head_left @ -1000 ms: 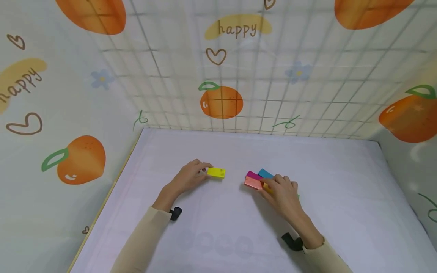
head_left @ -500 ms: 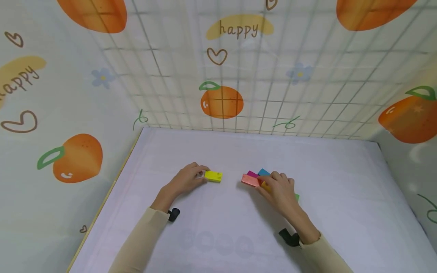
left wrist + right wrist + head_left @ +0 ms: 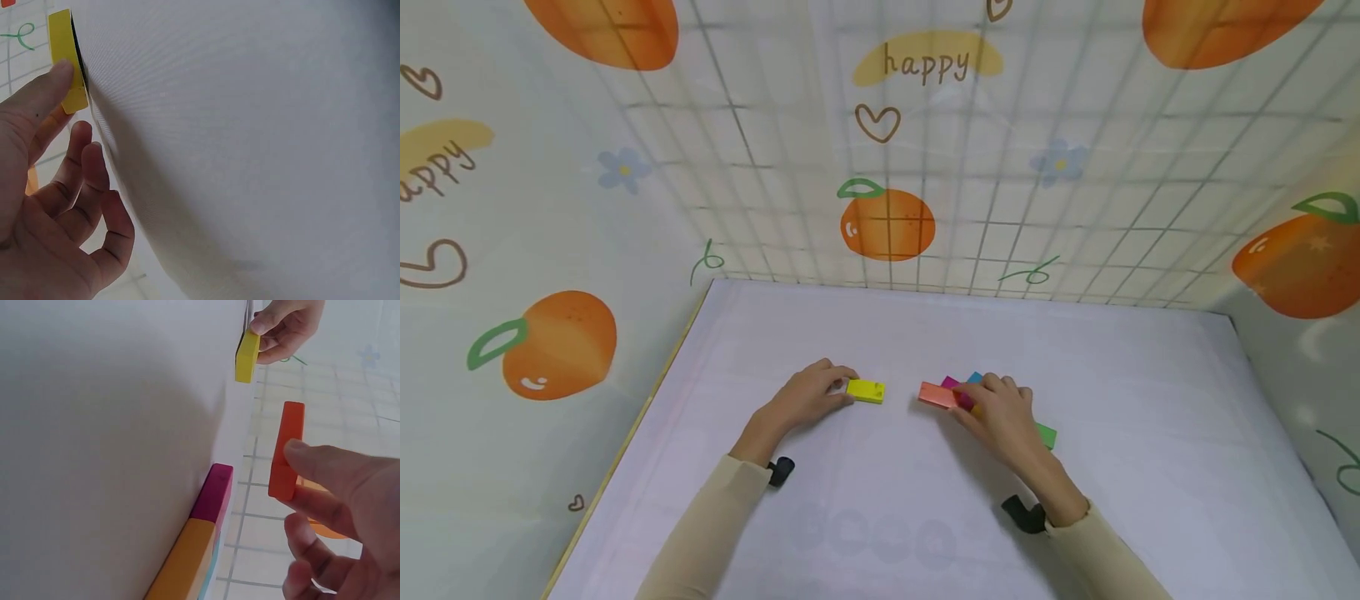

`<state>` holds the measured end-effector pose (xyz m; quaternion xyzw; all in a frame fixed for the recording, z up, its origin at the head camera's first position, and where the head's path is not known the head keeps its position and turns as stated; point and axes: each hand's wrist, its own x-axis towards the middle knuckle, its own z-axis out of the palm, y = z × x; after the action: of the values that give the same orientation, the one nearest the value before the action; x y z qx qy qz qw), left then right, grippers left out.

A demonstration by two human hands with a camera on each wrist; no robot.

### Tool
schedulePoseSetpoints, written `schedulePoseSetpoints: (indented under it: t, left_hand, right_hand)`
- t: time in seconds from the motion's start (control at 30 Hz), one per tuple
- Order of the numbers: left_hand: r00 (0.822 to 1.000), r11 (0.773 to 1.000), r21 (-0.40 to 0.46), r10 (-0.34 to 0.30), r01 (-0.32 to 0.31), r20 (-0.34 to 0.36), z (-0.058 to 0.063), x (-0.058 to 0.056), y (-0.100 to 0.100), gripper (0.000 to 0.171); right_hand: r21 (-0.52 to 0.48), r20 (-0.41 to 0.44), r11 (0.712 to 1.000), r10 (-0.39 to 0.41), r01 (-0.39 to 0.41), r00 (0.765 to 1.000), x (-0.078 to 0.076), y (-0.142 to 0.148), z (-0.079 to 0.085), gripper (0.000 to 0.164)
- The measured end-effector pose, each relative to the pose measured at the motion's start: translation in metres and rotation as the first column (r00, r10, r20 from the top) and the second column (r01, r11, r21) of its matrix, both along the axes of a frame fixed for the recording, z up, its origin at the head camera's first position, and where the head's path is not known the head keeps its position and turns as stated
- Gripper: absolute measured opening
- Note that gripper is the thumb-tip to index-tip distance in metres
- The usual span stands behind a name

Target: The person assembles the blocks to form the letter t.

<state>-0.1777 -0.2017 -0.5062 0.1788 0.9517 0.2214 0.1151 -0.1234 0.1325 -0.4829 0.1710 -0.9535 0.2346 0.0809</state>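
Compared with a second ago, the right hand (image 3: 1000,414) has carried the red-orange block (image 3: 936,395) toward nine o'clock, narrowing the gap to the yellow block (image 3: 865,391). More of the green block (image 3: 1047,435) now shows at the right hand's four o'clock. The left hand (image 3: 808,396) and the yellow block have shifted only slightly in the head view.

On the surface (image 3: 850,325), the magenta block (image 3: 212,490) and the orange block (image 3: 184,559) lie end to end, with the blue block (image 3: 975,377) beside them on the twelve o'clock side. The right hand covers part of this cluster from the head camera. A patterned wall (image 3: 775,208) stands at twelve o'clock.

The right thumb and forefinger pinch the red-orange block, raised off the surface at that hand's nine o'clock, its other fingers loosely bent. The left thumb and forefinger pinch the yellow block at their three o'clock; whether it touches the surface I cannot tell.
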Motion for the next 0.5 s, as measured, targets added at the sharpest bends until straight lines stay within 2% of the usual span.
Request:
schedulePoseSetpoints:
  t: [0.2,0.5]
  left_hand:
    - [1.000,1.000,-0.006,0.013,-0.013,0.017,0.001,0.001,0.000,0.040]
    - [0.999,1.000,0.000,0.024,-0.024,0.031,0.000,0.001,0.001,0.040]
  right_hand:
    - [-0.004,-0.007,0.999,0.036,-0.036,0.999,-0.007,-0.004,-0.003,0.031]
    - [0.009,0.006,0.997,0.075,-0.075,0.997,-0.017,-0.010,-0.009,0.031]
